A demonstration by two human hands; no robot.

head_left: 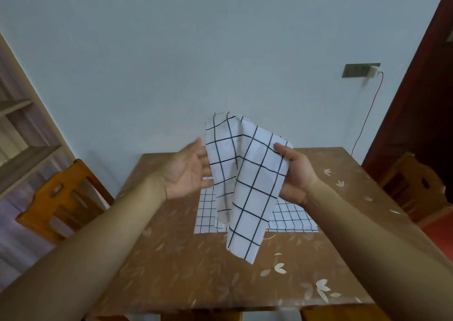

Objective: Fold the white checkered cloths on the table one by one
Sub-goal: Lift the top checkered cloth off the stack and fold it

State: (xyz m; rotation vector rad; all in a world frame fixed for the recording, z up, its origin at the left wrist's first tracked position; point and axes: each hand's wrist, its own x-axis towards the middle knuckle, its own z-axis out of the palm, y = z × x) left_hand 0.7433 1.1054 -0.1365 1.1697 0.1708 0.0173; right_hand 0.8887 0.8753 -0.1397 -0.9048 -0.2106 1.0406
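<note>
A white cloth with a black checked pattern [247, 181] hangs crumpled in the air above the table. My right hand [295, 173] grips its right edge, thumb on top. My left hand [187, 171] is palm up with fingers spread, touching the cloth's left side; whether it grips the fabric is hidden by the folds. Below, more white checkered cloths [291, 216] lie flat in a stack at the middle of the table, partly hidden by the raised cloth.
The table [196, 271] wears a brown cover with a pale leaf print and stands against a light wall. Wooden chairs stand at the left [63, 198] and right [416, 188]. A wall socket with a red cable [367, 114] is at the upper right.
</note>
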